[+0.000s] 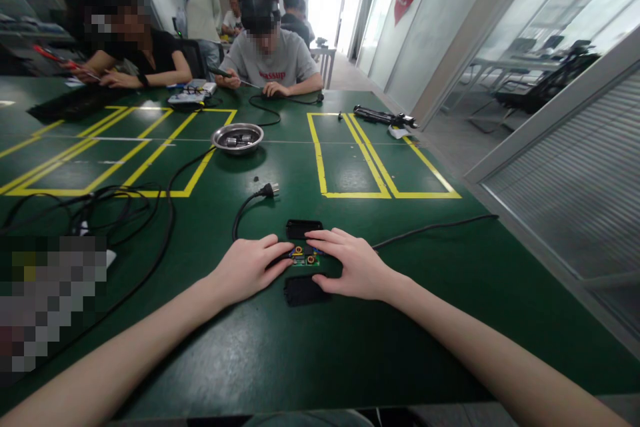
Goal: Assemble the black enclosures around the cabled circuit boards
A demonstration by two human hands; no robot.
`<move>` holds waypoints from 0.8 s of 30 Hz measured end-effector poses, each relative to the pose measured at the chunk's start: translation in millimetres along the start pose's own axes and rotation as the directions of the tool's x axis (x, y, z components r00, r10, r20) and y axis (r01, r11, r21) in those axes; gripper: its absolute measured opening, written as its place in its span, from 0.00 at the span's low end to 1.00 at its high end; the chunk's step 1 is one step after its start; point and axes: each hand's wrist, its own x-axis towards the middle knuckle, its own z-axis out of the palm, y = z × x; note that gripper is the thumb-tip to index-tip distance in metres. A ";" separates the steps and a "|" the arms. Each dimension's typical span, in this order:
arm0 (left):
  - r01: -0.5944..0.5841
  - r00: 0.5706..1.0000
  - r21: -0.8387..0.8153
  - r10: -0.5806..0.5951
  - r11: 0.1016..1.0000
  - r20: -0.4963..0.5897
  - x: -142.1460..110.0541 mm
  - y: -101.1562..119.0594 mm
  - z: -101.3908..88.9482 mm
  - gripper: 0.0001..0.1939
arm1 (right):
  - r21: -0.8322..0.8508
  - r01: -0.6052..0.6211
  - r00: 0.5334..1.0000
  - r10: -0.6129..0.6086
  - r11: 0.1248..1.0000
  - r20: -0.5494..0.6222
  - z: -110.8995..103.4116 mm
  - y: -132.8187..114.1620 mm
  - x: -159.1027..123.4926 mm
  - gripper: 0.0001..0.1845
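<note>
A small green circuit board [313,261] with copper coils lies on the table between my hands. At its left end, my left hand [250,265] pinches the board's edge where a black cable seems to join; the exact grip is partly hidden. My right hand [357,263] has thumb and fingers spread, with fingertips by the board's right end and the upper black casing half [300,227]. Its thumb touches or hovers over the lower black casing half [297,292]. A power plug [270,191] rests beyond my left hand, its cord passing behind that hand.
A metal bowl [237,138] with small metal parts stands further out. Coiled black cables [120,207] lie at left. Yellow tape [355,195] marks the green table [400,347]. Another cord [435,225] runs right. A black folded device [383,117] lies at far right. Co-workers sit opposite with tools.
</note>
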 end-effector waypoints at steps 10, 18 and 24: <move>0.008 1.000 0.000 -0.008 1.000 -0.006 0.5 0.4 0.8 0.14 | 0.020 0.032 0.999 -0.031 0.999 -0.042 3.3 5.0 -1.8 0.31; -0.029 0.994 -0.051 0.024 0.998 -0.102 -2.2 0.4 -0.5 0.15 | 0.053 0.087 0.984 -0.078 0.995 -0.160 -2.9 4.6 -4.1 0.24; -0.120 0.958 -0.079 0.094 0.990 -0.272 -2.5 1.7 -6.4 0.16 | -0.034 0.151 0.958 -0.155 0.988 -0.243 -9.0 6.9 -4.0 0.10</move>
